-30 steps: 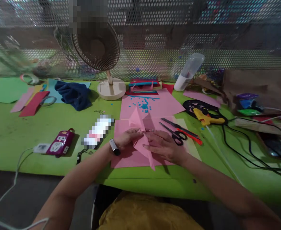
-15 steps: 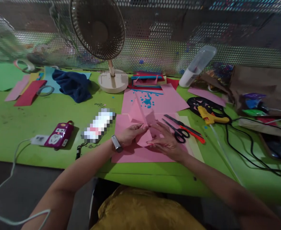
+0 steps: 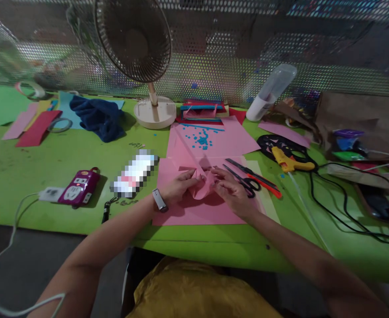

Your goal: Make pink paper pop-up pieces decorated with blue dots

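Between my two hands is a piece of folded pink paper point(image 3: 200, 191), its near end bent into a curve and a long flap rising away from me. My left hand point(image 3: 180, 185), with a grey-banded watch point(image 3: 160, 200) on the wrist, pinches its left side. At its right side the fingers of my right hand point(image 3: 231, 189) are closed on the paper's edge. Beneath lies a flat pink sheet point(image 3: 171, 216). Black-handled scissors point(image 3: 247, 182) and an orange utility knife point(image 3: 264, 181) rest just right of my right hand.
Blue paper bits point(image 3: 203, 140) lie on another pink sheet behind. A phone point(image 3: 135, 173) and a purple power adapter point(image 3: 80, 187) are on the left. Rightward sits a yellow glue gun point(image 3: 290, 161) with black cables point(image 3: 333, 212). A fan point(image 3: 154, 112) stands at the back.
The near end of the folded paper has gone from flatter to curved. My right fingers have drawn in and closed on its right edge, and the long flap leans further left.
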Tool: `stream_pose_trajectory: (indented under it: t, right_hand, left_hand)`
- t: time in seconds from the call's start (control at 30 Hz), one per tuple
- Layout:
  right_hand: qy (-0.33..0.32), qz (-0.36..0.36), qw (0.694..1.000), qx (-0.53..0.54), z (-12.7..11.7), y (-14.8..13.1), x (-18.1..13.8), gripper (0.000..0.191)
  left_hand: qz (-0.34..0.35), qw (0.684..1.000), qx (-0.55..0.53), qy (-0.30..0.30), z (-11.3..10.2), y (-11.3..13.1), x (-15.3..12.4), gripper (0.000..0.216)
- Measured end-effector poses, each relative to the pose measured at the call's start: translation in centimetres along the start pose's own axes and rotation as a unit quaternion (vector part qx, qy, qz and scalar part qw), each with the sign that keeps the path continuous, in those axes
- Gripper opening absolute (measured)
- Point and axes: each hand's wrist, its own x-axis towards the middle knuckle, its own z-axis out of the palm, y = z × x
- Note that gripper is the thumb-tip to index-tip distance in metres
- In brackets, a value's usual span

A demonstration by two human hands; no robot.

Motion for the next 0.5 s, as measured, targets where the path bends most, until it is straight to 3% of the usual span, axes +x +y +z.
stream_pose_trajectory:
  t: [0.13,0.27,0.5]
  right_hand:
    - [0.007,0.042,0.999,0.029,0.00,-0.08,0.29,0.025]
    - [0.015,0.072,0.997,0.035,0.09,-0.12,0.50,0.028]
    - [0.014,0.075,0.997,0.032,0.32,-0.11,0.64,0.028]
  left_hand:
    - [0.006,0.999,0.015,-0.047,-0.11,0.19,-0.08,0.039]
    - [0.016,0.997,0.058,-0.058,-0.21,0.19,-0.02,0.028]
    - [0.013,0.995,0.080,-0.056,-0.26,0.01,0.03,0.030]
